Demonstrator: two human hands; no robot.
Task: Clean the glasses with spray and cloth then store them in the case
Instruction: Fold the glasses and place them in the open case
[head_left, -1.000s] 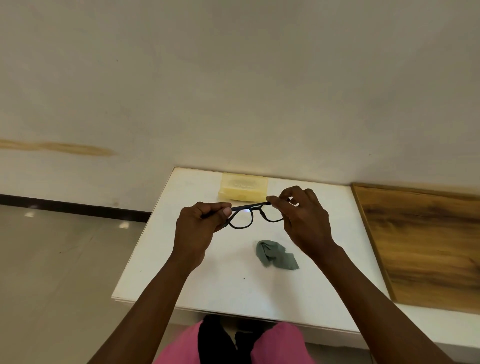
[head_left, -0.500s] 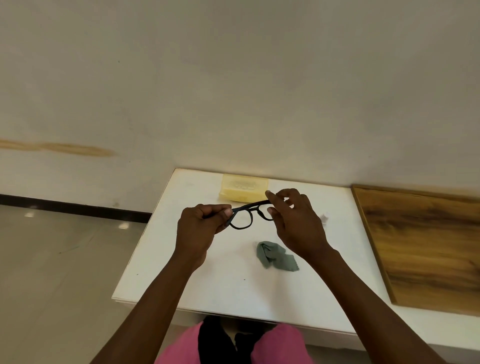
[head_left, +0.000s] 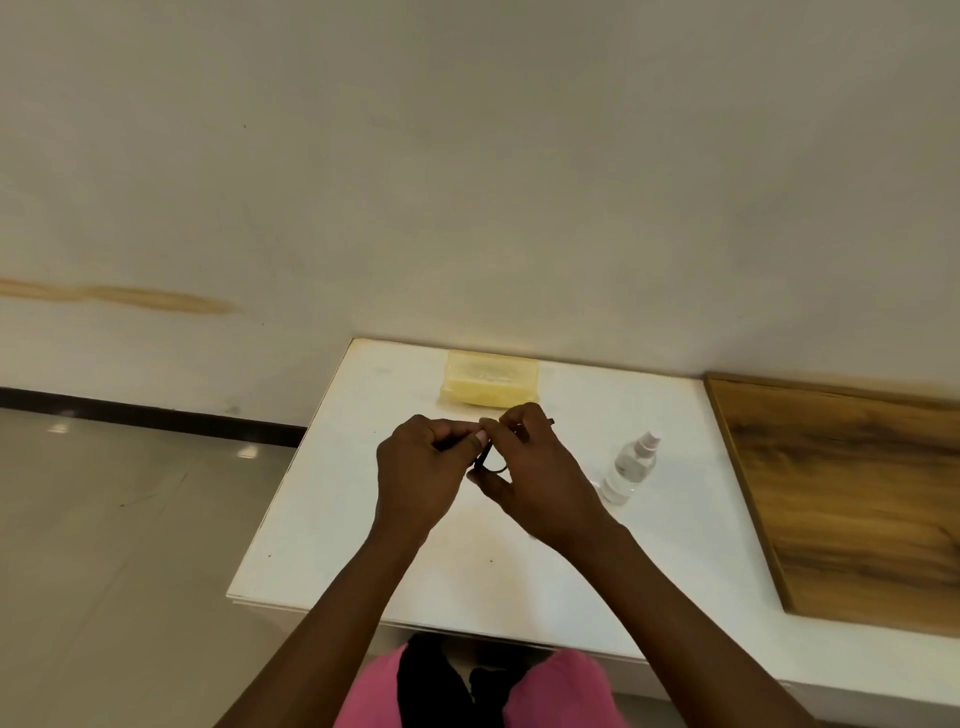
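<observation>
Both hands meet above the middle of the white table (head_left: 332, 519). My left hand (head_left: 421, 475) and my right hand (head_left: 535, 483) both grip the black-framed glasses (head_left: 485, 460); only a sliver of the frame shows between the fingers, and one temple tip pokes out past my right hand. The yellow translucent case (head_left: 491, 384) lies shut at the table's far edge, just beyond the hands. A small clear spray bottle (head_left: 631, 467) stands to the right of my right hand. The cloth is hidden from view.
A wooden board (head_left: 852, 493) covers the surface to the right of the table. A wall rises right behind the case. Tiled floor lies to the left, and pink-clad knees show under the near table edge.
My hands have come together, so the glasses are nearly covered. The green cloth, seen earlier below the hands, is now hidden, and the spray bottle has come into sight.
</observation>
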